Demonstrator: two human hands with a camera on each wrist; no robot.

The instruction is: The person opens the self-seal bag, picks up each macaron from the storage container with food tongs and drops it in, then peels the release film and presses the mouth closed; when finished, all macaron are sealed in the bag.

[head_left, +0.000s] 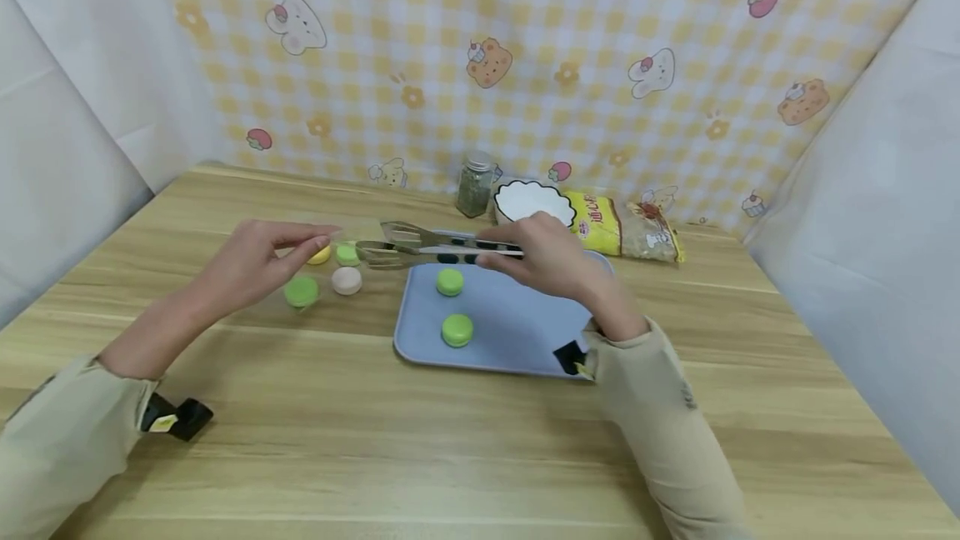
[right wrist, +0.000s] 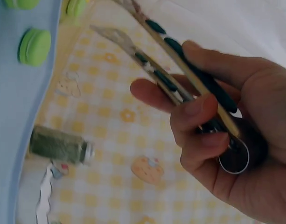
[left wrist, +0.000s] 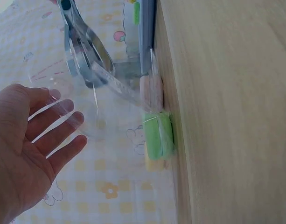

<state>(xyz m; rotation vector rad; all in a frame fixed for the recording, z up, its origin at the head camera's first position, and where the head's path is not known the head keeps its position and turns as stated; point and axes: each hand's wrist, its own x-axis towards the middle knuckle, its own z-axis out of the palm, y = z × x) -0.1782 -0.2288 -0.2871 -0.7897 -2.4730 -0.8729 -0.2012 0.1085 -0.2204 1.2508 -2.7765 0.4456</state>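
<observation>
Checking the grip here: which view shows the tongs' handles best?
The right wrist view: it shows the handles close up in the right hand. The head view shows them partly covered by that hand; the left wrist view mostly shows the tongs' heads.

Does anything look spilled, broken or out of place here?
Nothing stands out: two round green macarons sit flat on the blue rectangular tray, the clear, lidded jar of green flakes stands upright, and no spill or damage shows.
</observation>
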